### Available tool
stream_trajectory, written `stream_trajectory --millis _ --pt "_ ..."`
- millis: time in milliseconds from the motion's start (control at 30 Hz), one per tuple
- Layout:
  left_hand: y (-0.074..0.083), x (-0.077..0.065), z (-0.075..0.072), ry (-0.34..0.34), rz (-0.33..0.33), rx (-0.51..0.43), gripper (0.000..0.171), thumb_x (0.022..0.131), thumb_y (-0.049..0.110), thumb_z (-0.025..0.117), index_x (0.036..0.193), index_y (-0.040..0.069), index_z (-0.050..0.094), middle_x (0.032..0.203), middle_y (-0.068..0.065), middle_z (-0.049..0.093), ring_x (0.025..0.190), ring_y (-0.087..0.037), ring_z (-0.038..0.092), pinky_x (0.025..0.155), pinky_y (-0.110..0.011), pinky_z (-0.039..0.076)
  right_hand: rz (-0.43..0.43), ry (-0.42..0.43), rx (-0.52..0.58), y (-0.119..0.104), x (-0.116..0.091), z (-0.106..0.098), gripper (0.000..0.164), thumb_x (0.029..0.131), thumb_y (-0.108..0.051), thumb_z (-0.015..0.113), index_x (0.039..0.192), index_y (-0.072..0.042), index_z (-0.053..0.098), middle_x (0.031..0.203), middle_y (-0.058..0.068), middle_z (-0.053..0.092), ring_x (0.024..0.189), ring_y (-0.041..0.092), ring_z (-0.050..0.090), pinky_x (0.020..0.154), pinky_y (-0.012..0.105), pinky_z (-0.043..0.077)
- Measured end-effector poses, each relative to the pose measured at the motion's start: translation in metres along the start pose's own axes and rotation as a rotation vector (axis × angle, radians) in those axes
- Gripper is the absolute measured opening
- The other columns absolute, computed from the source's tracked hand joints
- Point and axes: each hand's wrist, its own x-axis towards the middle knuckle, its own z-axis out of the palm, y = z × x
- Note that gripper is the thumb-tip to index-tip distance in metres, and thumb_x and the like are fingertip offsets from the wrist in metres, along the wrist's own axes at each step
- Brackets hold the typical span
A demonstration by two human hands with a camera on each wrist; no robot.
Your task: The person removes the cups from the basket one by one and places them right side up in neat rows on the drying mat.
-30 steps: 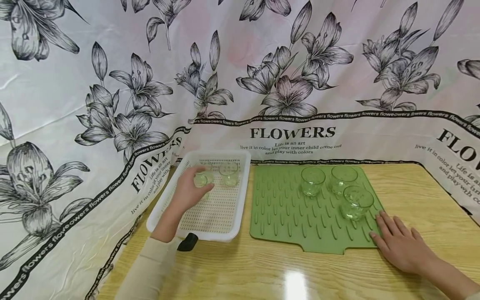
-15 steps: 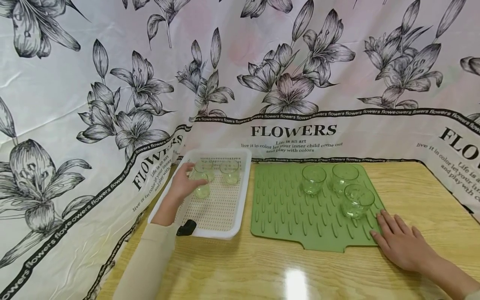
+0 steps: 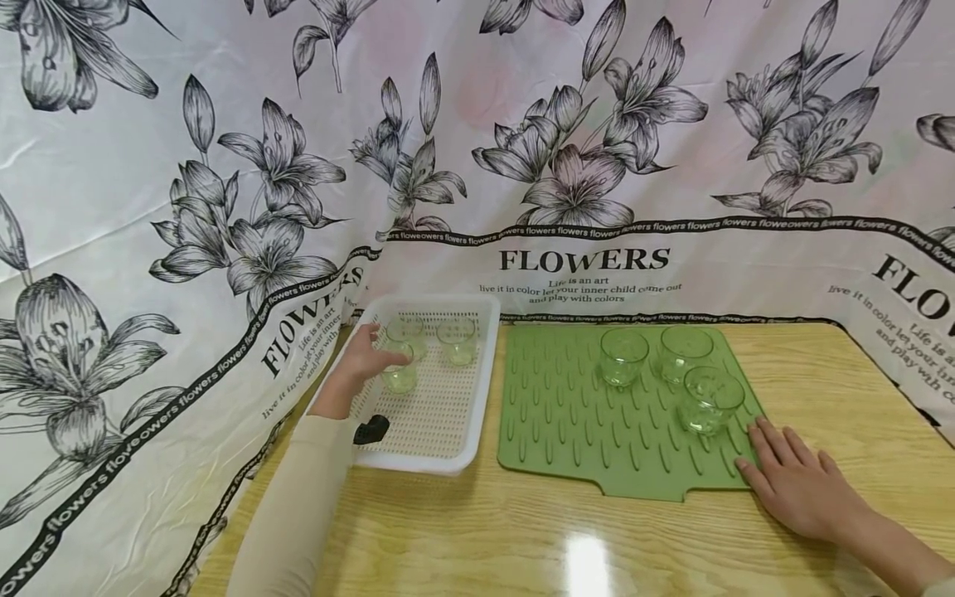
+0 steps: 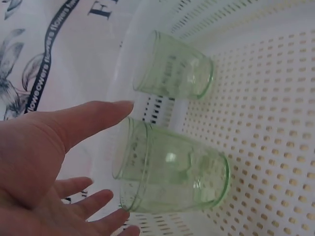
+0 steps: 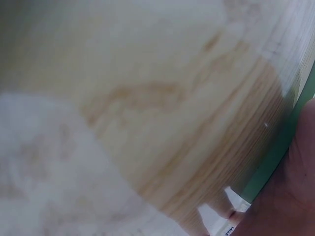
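Observation:
My left hand [image 3: 361, 363] is over the left side of the white basket [image 3: 483, 406], thumb and fingers spread beside the rim of a pale green glass [image 3: 400, 380]. In the left wrist view, the thumb and fingertips of this hand [image 4: 44, 157] lie close to the rim of the nearest glasses [image 4: 197, 177], which overlap there. Two more glasses, one behind [image 3: 406, 332] and one to the right [image 3: 458, 348], stand upright in the basket. Flat on the table, my right hand [image 3: 802, 485] touches the right edge of the green ridged mat [image 3: 552, 431].
Three similar glasses stand upright on the mat: one at left [image 3: 623, 365], one behind [image 3: 685, 356] and one in front [image 3: 711, 406]. A flower-printed cloth [image 3: 582, 274] hangs behind and along the left of the wooden table [image 3: 507, 539].
My left hand has opened from around the front glass in the basket and drawn back to the left. That glass stays standing in the basket. My right hand has not moved.

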Motion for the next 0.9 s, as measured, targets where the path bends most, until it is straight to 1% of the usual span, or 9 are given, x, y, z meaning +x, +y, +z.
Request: stream_trajectory --millis 167,267,433,533,700,900 --pt "-0.007 0.006 -0.001 -0.045 -0.022 0.065 0.100 0.089 0.015 0.078 0.160 -0.004 0.011 0.164 -0.028 0.019 0.148 -0.048 0.024 0.119 -0.058 0.030 0.005 -0.001 -0.008 -0.001 0.001 0.001 0.074 0.112 -0.044 0.030 0.158 0.012 0.014 0.163 0.035 0.010 0.140 0.066 0.015 0.100 0.085 0.014" --pt "-0.011 0.008 -0.001 -0.054 -0.024 0.112 0.099 0.088 0.017 0.079 0.158 -0.007 0.014 0.163 -0.028 0.021 0.148 -0.047 0.025 0.120 -0.058 0.030 0.006 -0.003 -0.003 -0.001 0.000 0.001 0.074 0.112 -0.044 0.030 0.158 0.012 0.013 0.163 0.035 0.008 0.140 0.066 0.014 0.100 0.085 0.014" --pt "-0.015 0.009 -0.002 -0.070 -0.006 0.161 0.094 0.087 0.019 0.080 0.155 -0.010 0.022 0.161 -0.030 0.026 0.147 -0.047 0.028 0.119 -0.057 0.032 0.001 0.002 -0.006 -0.001 0.000 0.001 0.073 0.112 -0.043 0.030 0.158 0.012 0.013 0.164 0.035 0.007 0.141 0.066 0.013 0.100 0.085 0.014" --pt "-0.018 0.009 -0.003 -0.078 -0.001 0.171 0.091 0.086 0.017 0.081 0.153 -0.010 0.025 0.159 -0.030 0.029 0.145 -0.047 0.032 0.117 -0.057 0.034 -0.004 0.010 -0.013 -0.001 -0.001 0.003 0.073 0.112 -0.042 0.031 0.158 0.012 0.013 0.163 0.035 0.007 0.141 0.066 0.013 0.100 0.085 0.015" --pt "-0.022 0.010 -0.005 -0.108 -0.005 0.161 0.093 0.086 0.012 0.080 0.156 -0.009 0.023 0.158 -0.029 0.031 0.144 -0.047 0.033 0.117 -0.057 0.035 -0.002 0.014 -0.004 0.000 0.000 0.005 0.073 0.112 -0.042 0.031 0.157 0.013 0.013 0.164 0.035 0.007 0.142 0.066 0.012 0.101 0.085 0.014" --pt "-0.024 0.010 -0.006 -0.145 0.032 0.153 0.088 0.087 0.008 0.079 0.154 -0.011 0.025 0.156 -0.030 0.034 0.142 -0.048 0.037 0.115 -0.057 0.038 -0.002 0.020 0.000 0.001 0.002 0.004 0.073 0.112 -0.043 0.031 0.157 0.012 0.014 0.164 0.034 0.006 0.142 0.065 0.011 0.101 0.085 0.013"
